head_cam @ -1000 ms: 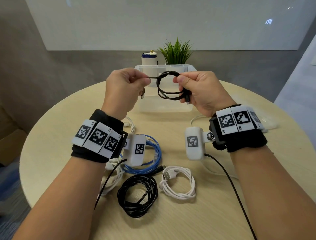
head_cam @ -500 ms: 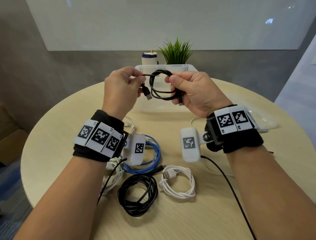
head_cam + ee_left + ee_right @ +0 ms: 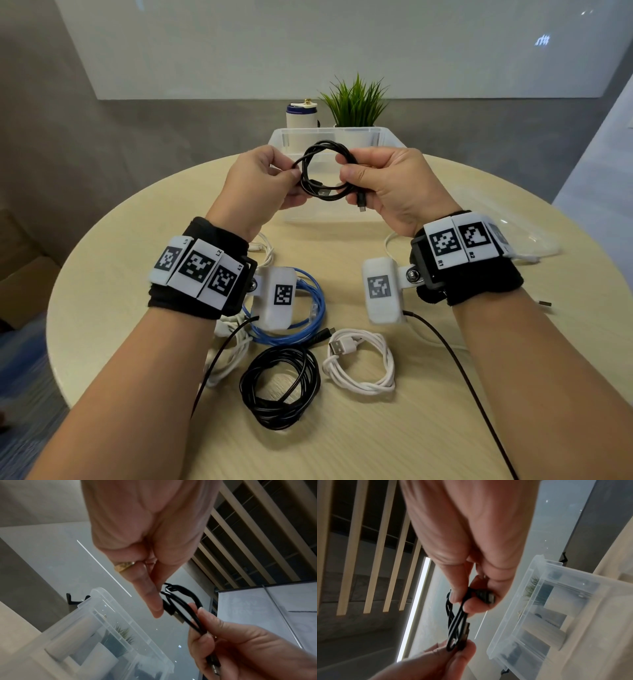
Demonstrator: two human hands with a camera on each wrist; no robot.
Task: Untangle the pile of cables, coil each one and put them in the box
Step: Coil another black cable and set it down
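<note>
Now both hands [image 3: 260, 181] pinch (perhaps coiled) black cable [image 3: 325, 171].

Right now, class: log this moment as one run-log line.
left hand: pinches black cable | right hand: grips same coil | box: behind, open | coiled cables on table: waiting

We are seeing a short black USB cable [image 3: 325, 171] hanging coiled in a small loop just in front of the clear plastic box [image 3: 329, 137], its plugs dangling low. Nearer than the box, a blue cable [image 3: 308, 308], a black coil [image 3: 279, 385] and a white USB coil [image 3: 359, 363] are lying coiled on the table.
</note>
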